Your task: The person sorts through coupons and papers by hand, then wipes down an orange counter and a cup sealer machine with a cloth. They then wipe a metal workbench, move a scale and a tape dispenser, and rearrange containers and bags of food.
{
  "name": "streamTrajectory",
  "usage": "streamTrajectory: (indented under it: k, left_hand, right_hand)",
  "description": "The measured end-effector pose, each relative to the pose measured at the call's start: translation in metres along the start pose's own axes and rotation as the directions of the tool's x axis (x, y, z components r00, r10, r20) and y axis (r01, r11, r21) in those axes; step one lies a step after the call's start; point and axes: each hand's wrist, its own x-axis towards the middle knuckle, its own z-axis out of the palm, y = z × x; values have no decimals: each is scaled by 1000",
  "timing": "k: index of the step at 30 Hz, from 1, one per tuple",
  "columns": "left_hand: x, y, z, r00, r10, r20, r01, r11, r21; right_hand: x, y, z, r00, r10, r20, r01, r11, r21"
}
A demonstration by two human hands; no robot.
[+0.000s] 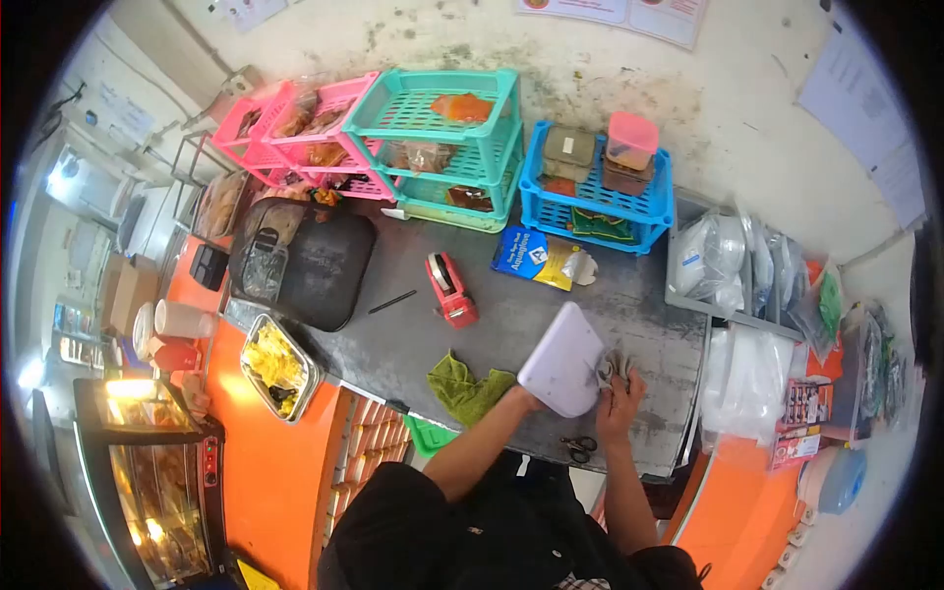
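Note:
My left hand (528, 397) grips the lower left edge of a pale lavender panel (568, 356) with rounded corners, tilted up over the dark worktop; most of its fingers are hidden behind it. A crumpled grey cloth (612, 368) is bunched under the fingers of my right hand (619, 401), right at the panel's right edge. Black-handled scissors (579, 448) lie near the front edge, below my hands. To the left of the panel rests a rumpled green towel (466, 387).
On the dark worktop (413, 339) are a red tape dispenser (450, 290), a black pen (393, 301), a blue and yellow packet (544, 258) and a black bag (334, 265). Pink, green and blue racks (629, 202) line the wall. A foil tray of yellow food (277, 366) sits left.

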Motion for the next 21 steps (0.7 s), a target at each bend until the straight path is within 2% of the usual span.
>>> streamTrajectory:
  k: [2,3,5,6,7,8,9,11,12,13,15,16,20,21]
  left_hand:
    - [-5,41,0,998,-25,-56,31,993,110]
    - [2,70,-1,996,-30,-80,44,984,170]
    - [17,95,16,991,-27,-129,63,958,281]
    - [52,126,13,990,138,6,-118,827,549]
    - [68,160,27,942,334,20,-207,535,819]
    - [72,200,56,896,421,143,-264,245,933]
    - [95,231,61,829,435,352,-397,14,918]
    - [144,277,64,771,326,547,-422,-381,823]
    - [161,296,73,793,226,566,-385,-534,753]
    - [180,308,76,790,231,567,-383,-536,752]
    - [217,329,82,893,-88,441,-367,-709,602]
    - [233,333,80,888,-136,439,-389,-732,560]
    - [271,334,74,904,-191,383,-395,-715,576]
    - [279,334,68,913,-165,373,-372,-713,595]
  right_hand:
    - [-16,33,-10,939,165,301,-105,973,-206]
    - [-31,50,-8,943,171,285,-111,971,-213]
    - [-55,79,-7,974,-54,220,101,973,-208]
    - [-56,80,-8,975,-49,218,98,971,-218]
    - [-58,78,-2,984,-41,174,81,969,-232]
    - [-58,73,2,991,-33,130,64,968,-244]
    - [-58,69,3,991,-32,130,63,967,-246]
    - [-53,61,3,994,18,106,15,953,-304]
    - [-52,60,3,994,13,104,20,953,-303]
    - [-52,61,2,995,6,104,26,952,-305]
    - [-48,63,0,995,-13,103,44,951,-306]
    - [-49,63,0,994,6,113,26,959,-282]
    - [-49,68,3,992,56,112,-23,961,-274]
    - [-50,67,2,989,71,128,-33,959,-280]
